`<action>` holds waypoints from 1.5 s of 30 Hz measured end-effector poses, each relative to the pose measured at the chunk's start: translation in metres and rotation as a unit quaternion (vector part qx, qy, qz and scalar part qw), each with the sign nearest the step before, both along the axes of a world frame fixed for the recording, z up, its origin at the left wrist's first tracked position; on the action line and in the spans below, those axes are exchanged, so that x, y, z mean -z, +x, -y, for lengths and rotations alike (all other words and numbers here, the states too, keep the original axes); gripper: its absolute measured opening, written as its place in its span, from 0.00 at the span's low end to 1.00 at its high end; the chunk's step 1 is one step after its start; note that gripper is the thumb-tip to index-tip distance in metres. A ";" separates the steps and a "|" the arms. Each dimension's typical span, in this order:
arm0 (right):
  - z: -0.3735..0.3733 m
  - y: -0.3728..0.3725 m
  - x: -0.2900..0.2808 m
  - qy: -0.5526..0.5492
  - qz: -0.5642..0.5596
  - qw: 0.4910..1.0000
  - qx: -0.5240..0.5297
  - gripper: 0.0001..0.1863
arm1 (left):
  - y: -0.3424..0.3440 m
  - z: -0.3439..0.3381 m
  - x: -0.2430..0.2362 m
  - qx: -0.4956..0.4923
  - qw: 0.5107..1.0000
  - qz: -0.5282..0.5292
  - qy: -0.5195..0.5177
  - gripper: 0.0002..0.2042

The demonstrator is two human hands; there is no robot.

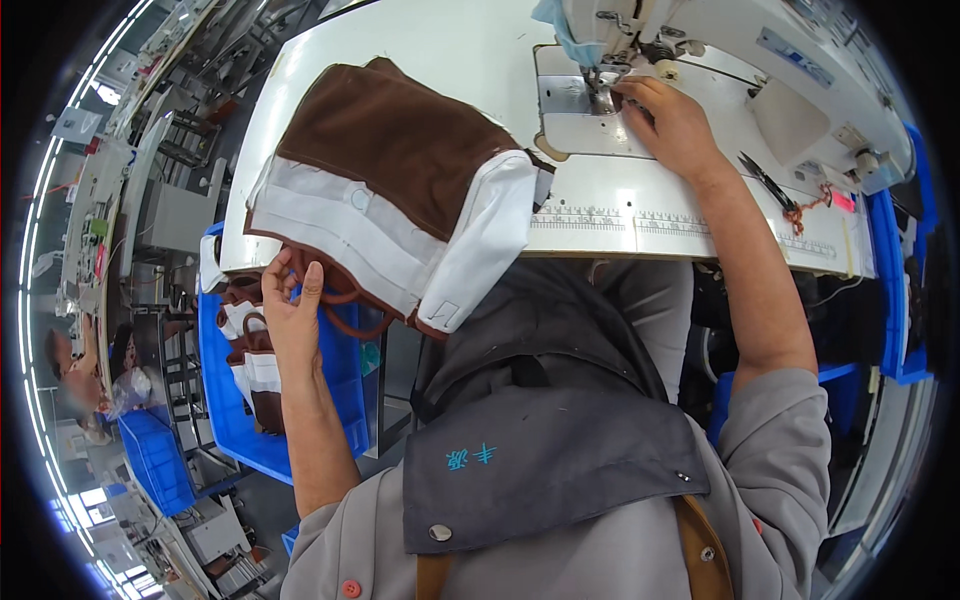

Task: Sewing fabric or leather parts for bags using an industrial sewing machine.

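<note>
A brown and white fabric bag (395, 150) lies on the left part of the sewing table, its white lining band turned outward and a round snap on it. My left hand (293, 315) is at the bag's near left edge, thumb and fingers curled round a brown handle (345, 298) that loops below the table edge. On the right, my right hand (672, 125) rests on the machine bed, its fingertips closed together beside the presser foot (601, 98) of the sewing machine (740, 35). Whatever those fingertips hold is hidden or too small to name.
Black thread snips (765, 180) lie right of my right forearm. A ruler strip (590, 218) runs along the table's near edge. Below on the left, a blue bin (330, 425) holds more brown and white bags (258, 365). Another person (75, 365) sits far left.
</note>
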State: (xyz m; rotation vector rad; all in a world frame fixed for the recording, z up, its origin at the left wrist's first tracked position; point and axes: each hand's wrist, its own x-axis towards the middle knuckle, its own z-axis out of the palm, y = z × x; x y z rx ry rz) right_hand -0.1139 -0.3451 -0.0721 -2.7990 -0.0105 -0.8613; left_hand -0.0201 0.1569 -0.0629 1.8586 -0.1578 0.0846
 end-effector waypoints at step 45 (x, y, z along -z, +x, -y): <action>-0.095 -0.024 -0.026 0.512 -0.193 0.805 -0.230 0.15 | 0.030 0.011 0.016 0.002 0.985 -0.053 -0.163 0.07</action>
